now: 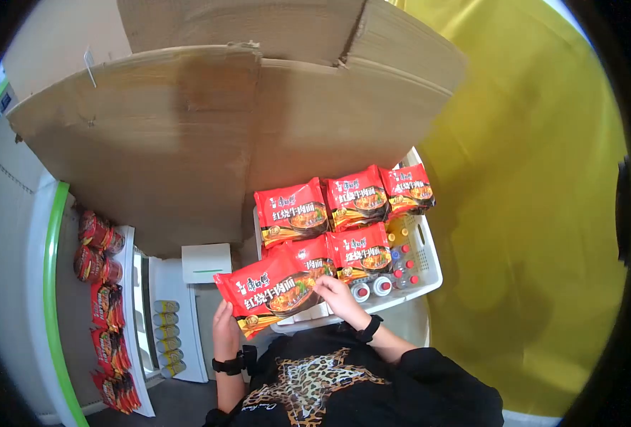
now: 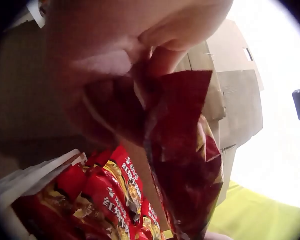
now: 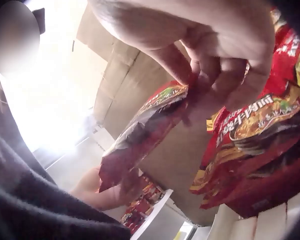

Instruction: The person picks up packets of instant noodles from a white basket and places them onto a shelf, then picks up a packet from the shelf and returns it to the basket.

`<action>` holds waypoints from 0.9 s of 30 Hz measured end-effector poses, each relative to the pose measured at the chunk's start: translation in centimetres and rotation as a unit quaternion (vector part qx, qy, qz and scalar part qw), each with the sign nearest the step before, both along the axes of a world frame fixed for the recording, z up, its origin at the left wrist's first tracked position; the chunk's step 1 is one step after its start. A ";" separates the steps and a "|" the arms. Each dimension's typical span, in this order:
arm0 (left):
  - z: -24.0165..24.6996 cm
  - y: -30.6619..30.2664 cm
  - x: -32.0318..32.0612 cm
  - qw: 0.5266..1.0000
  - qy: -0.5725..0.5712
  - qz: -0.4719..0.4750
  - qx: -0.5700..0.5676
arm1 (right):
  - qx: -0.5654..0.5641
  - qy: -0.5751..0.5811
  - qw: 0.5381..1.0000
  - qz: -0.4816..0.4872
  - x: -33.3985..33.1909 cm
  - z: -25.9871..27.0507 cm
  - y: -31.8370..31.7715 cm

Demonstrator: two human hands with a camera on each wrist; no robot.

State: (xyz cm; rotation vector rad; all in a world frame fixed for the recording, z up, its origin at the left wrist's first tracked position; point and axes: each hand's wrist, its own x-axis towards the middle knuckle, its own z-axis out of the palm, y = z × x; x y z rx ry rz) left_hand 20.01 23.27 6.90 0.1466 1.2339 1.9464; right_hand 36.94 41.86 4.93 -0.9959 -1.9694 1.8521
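Note:
Both hands hold one red packet of instant noodles [image 1: 273,290] in front of the body, tilted, its printed face up. My left hand [image 1: 223,329] grips its left end; in the left wrist view the left hand [image 2: 120,60] has thumb and fingers round the crinkled edge of the packet [image 2: 182,150]. At the opposite end my right hand [image 1: 338,297] pinches the packet's edge, seen closer in the right wrist view, where the right hand [image 3: 210,55] bends over it. Several more noodle packets [image 1: 292,212] lie in rows in a white basket [image 1: 429,260] just beyond.
Bottles with red caps [image 1: 399,273] stand in the basket's right part. A tall cardboard sheet [image 1: 330,114] rises behind it. At left, a shelf [image 1: 132,306] carries red packets [image 1: 107,349] and cups; cans [image 1: 167,333] line another shelf. A yellow cloth [image 1: 515,213] hangs at right.

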 end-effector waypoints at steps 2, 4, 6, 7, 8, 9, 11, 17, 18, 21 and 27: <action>0.3 -0.6 -0.1 0.999 0.032 -0.015 0.002 | 0.009 0.019 1.000 -0.008 0.0 0.3 -0.9; 0.2 -1.9 -0.2 0.999 0.024 -0.017 0.022 | 0.004 0.046 0.999 -0.017 0.2 0.2 -2.5; 0.2 -3.1 0.1 0.999 0.019 -0.012 0.030 | 0.003 0.072 0.997 -0.011 0.5 0.4 -3.6; 0.4 -3.8 0.4 0.999 0.010 -0.003 0.032 | 0.015 0.073 0.997 -0.019 0.7 0.4 -4.2; 0.7 -4.6 0.7 1.000 0.001 0.004 0.030 | 0.024 0.074 0.997 -0.028 0.7 0.4 -5.0; 1.0 -5.2 1.3 0.999 0.018 0.008 0.045 | 0.013 0.050 0.998 -0.024 0.9 0.8 -5.5; 0.6 -6.9 2.2 0.999 0.018 0.014 0.042 | -0.029 0.067 0.997 -0.024 1.2 0.5 -6.8; -1.2 -11.6 3.8 1.000 -0.008 0.016 0.025 | -0.015 0.025 0.999 -0.022 3.9 0.8 -11.9; -1.3 -12.0 4.0 1.000 -0.012 0.009 0.022 | -0.017 0.021 0.999 -0.029 4.6 0.6 -12.7; -1.8 -12.4 4.7 0.999 -0.011 -0.043 0.010 | 0.005 0.002 0.998 -0.057 6.9 -0.3 -14.5; -1.6 -12.0 6.1 0.992 -0.044 -0.116 -0.023 | -0.029 -0.036 0.998 -0.040 10.6 -0.4 -15.3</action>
